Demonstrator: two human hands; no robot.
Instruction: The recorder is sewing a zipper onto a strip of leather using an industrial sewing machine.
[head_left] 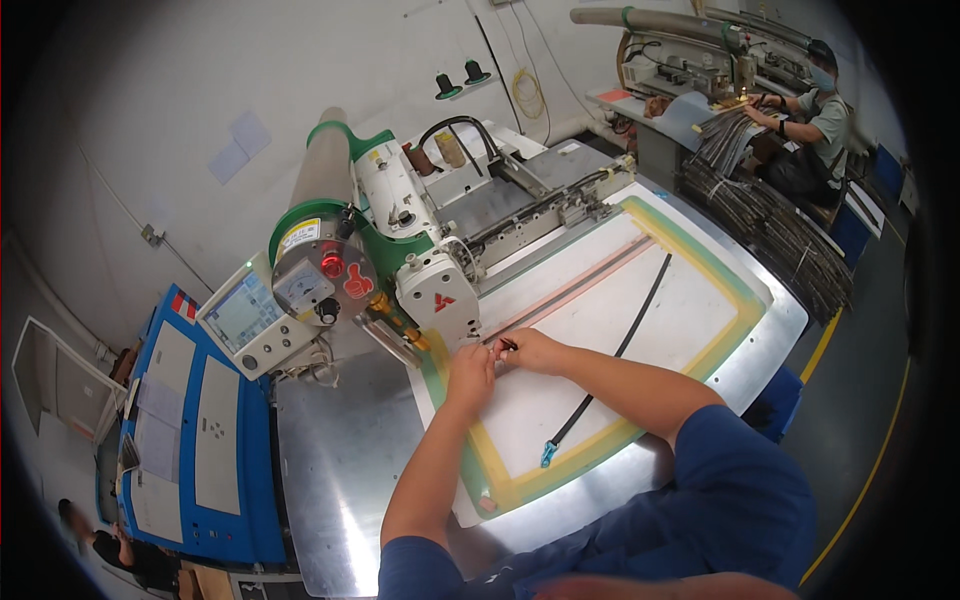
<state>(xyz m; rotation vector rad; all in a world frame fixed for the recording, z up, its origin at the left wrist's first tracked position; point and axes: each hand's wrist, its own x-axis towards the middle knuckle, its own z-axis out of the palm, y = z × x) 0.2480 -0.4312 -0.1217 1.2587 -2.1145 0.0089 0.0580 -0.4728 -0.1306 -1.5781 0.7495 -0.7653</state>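
Both our left hand (472, 375) and right hand (535, 352) meet by the sewing machine (440, 295), likely for steadiness; the right clamps a dark tool (510, 345), the left's hold we cannot tell. A black strip (643, 304) lies right.

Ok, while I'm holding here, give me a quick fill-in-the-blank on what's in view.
1. The forearm of the right hand crosses over a strip coloured ____.
2. The tip at the strip's near end is ____.
3. The screen stands to the ____ of the machine head.
4. The masked co-worker sits at the picture's upper ____.

Missing words: black; blue; left; right.
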